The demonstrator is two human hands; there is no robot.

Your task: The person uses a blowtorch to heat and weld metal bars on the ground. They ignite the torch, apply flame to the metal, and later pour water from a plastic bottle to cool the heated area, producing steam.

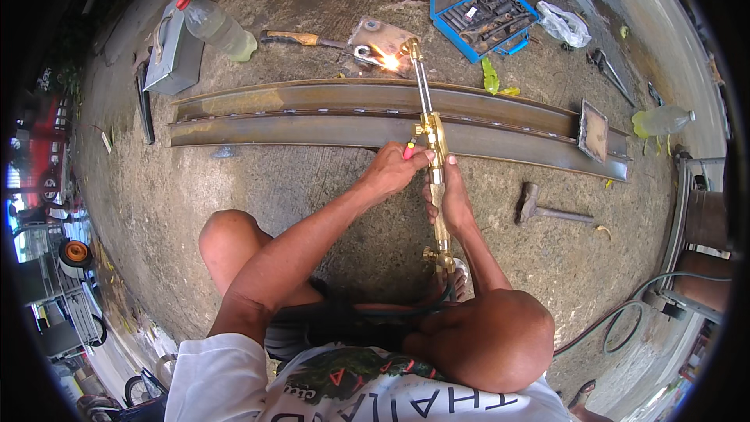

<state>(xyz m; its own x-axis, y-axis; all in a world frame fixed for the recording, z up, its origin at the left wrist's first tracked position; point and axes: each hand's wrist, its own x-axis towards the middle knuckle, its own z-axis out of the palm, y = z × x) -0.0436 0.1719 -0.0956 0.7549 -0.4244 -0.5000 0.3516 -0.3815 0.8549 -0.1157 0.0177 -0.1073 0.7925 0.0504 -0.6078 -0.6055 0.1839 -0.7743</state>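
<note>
A brass cutting torch (pixel 439 187) stretches away from me over the steel beams, its angled head over a rusty metal plate (pixel 394 33). By the head glows a bright flame (pixel 391 61), next to a round metal ring (pixel 362 52) at the plate's edge. My right hand (pixel 455 197) is wrapped round the torch's body. My left hand (pixel 393 169) is closed, its fingertips at the torch's side near a valve. A small pink object (pixel 408 150) sticks out of that hand; most of it is hidden by the fingers.
Two long steel beams (pixel 312 126) lie across the concrete, a square plate (pixel 593 131) leaning at their right end. Around them are a hammer (pixel 531 203), a blue socket case (pixel 476 51), a grey metal box (pixel 173 55), bottles (pixel 223 30) and a wooden-handled tool (pixel 301 39). Hoses (pixel 617 312) run at right.
</note>
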